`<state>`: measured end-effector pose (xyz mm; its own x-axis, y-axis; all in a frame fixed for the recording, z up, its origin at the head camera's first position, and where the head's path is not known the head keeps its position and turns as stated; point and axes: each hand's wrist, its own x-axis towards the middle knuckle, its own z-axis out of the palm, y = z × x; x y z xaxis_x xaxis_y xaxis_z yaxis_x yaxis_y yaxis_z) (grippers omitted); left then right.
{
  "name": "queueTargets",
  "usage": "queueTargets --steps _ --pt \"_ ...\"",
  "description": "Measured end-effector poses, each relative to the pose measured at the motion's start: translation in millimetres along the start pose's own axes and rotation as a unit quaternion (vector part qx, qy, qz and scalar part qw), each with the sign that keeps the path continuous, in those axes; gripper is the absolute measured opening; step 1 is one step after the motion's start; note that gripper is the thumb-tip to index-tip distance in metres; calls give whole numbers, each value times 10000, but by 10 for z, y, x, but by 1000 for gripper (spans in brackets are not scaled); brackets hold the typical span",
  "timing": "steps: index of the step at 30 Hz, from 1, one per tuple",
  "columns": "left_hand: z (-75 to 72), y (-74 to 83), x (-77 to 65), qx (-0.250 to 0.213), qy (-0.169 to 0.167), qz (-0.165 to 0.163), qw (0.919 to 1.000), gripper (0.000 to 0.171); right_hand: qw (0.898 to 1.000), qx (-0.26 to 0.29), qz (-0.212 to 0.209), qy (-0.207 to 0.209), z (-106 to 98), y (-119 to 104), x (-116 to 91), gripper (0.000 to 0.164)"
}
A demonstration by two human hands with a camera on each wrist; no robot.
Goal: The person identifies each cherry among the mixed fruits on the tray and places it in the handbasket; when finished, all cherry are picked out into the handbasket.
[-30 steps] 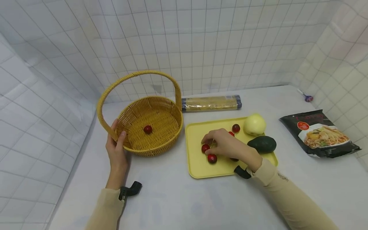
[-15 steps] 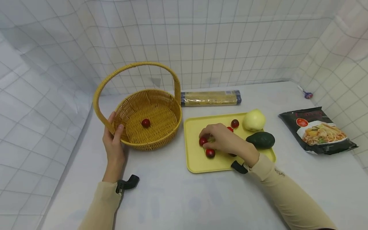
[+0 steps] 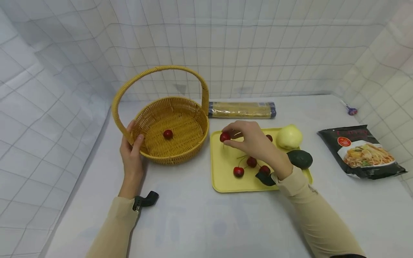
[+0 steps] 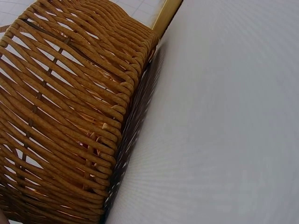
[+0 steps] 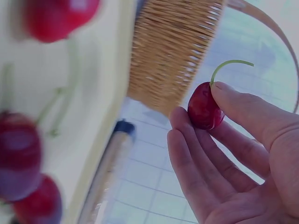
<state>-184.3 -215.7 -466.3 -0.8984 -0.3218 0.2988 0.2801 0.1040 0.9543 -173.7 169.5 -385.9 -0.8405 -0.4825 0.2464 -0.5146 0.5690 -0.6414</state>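
Note:
Between thumb and fingers, my right hand (image 3: pixel 250 139) pinches a dark red cherry (image 5: pixel 204 106) by its body, and the green stem curves up free. That hand is above a yellow tray (image 3: pixel 222 184), where several more cherries (image 3: pixel 238 172) with stems lie. My left hand (image 3: pixel 131 161) grips the left side of a round wicker basket (image 3: pixel 174 157), thumb over the rim near the handle's foot. Inside the basket sits one cherry (image 3: pixel 168 134). The left wrist view is mostly the basket's woven outer wall (image 4: pixel 60 112).
On the tray's right side are a pale yellow-green round fruit (image 3: pixel 289 137) and a dark green avocado-like fruit (image 3: pixel 300 159). Behind lies a long pack of noodles or spaghetti (image 3: pixel 242 110). Further right are a black food packet (image 3: pixel 362 152) and a lollipop (image 3: pixel 351 110).
My right hand has lifted a cherry off the tray and moved slightly away from me, uncovering other cherries beneath. The left hand still holds the basket. The head view has shifted slightly.

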Motion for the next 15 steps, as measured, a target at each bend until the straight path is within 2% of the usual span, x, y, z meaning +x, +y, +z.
queueTargets --steps 4,9,13,15 --pt "81 153 -24 66 -71 0 10000 56 9995 3 -172 251 -49 -73 94 31" --pt "122 324 -88 65 -12 -70 10000 56 9988 12 -358 336 -33 -183 227 32" --pt "107 336 -100 69 -30 -114 9999 56 9981 172 -461 374 45 -244 311 32" --pt "80 278 -96 91 -37 -159 9998 56 9974 356 -423 453 107 -274 338 32"
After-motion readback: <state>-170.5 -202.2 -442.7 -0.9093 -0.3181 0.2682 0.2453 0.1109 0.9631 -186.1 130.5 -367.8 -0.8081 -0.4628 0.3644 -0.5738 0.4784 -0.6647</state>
